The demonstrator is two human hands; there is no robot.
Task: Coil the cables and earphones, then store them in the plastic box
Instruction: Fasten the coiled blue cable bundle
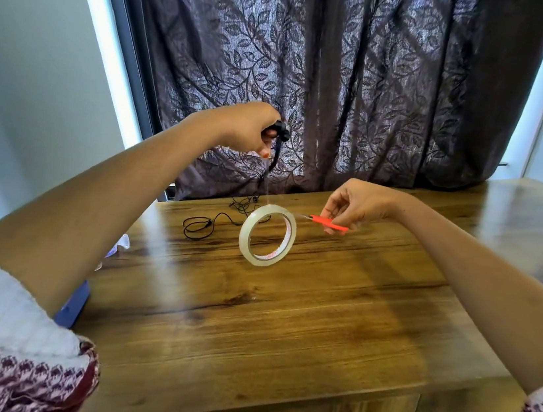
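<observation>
My left hand point(246, 126) is raised above the table and grips a small black coiled cable point(280, 134). A thin strip of clear tape runs down from it to a clear tape roll point(267, 234), which hangs tilted just above the wooden table point(284, 311). My right hand point(355, 204) holds a small red cutter point(328, 223) beside the roll's upper right edge. Black earphones point(216, 222) lie loosely on the table behind the roll, partly looped.
A dark leaf-patterned curtain point(332, 75) hangs behind the table. At the table's left edge lie a blue flat object point(76, 304) and a bit of clear plastic point(122, 243), mostly hidden by my left arm.
</observation>
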